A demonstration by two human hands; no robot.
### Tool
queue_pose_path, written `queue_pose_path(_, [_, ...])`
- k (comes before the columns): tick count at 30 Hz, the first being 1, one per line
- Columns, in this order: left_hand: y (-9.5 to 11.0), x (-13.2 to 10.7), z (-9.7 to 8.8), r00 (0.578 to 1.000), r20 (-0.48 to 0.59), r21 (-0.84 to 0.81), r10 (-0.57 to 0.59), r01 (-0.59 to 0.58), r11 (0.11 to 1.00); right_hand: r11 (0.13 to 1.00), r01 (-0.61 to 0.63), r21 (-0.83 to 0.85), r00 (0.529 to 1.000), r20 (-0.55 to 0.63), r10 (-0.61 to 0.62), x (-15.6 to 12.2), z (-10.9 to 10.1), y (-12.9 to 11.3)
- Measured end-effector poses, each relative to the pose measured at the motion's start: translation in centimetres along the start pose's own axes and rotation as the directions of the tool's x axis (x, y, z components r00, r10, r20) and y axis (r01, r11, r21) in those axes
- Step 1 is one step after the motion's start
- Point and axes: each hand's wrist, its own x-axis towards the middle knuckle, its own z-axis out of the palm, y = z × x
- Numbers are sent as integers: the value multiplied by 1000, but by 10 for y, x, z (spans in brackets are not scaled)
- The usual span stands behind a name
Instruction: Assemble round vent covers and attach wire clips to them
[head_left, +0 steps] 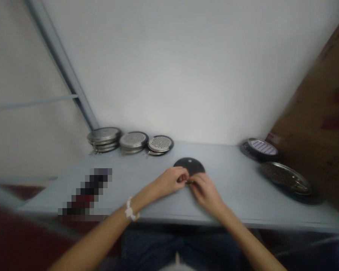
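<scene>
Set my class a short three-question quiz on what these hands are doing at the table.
1. Which is nearest to the left hand and right hand: A, the cardboard box; B, the dark round disc; C, the oval mesh tray?
2. How many stacks of perforated metal discs stand at the back of the grey table, left of the hands?
3. True or false: the white beaded bracelet is on the right wrist.

Key: 1 B; 2 three; 3 false.

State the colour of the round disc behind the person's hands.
The round disc is black, with one small pale hole near its top edge; it shows best in the head view.
</scene>
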Motion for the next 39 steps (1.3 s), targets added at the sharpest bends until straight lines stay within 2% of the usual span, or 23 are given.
queue_pose_path(4, [0,5,1,999,-34,-105,5,-9,994,998,32,-51,998,-46,-34,-2,2,3])
queue_pose_path(9, [3,7,0,999,-33,-149,35,-40,988,968,88,-236,994,-48,-102,-4,5,5])
queue_pose_path(14, [-5,7,-1,1000,-25,-146,15,-18,989,846,168,-506,984,42,-171,-2,6,7])
queue_pose_path(20, [-12,13,-5,1000,17,-147,20,-17,989,733,278,-621,959,144,-242,2,1,13])
queue_pose_path(25, [-20,14,-10,988,92,6,122,-123,992,790,239,-565,970,113,-213,1,-3,19])
queue_pose_path(30, [-30,9,-3,979,196,147,62,-92,985,906,150,-396,989,67,-135,1,-4,22])
queue_pose_path(35, [-8,-3,8,969,246,269,-15,-53,962,959,144,-245,989,79,-128,0,-6,13])
queue_pose_path(39, [10,-13,14,972,222,398,-83,-13,917,994,70,-89,995,72,-63,-8,-12,6])
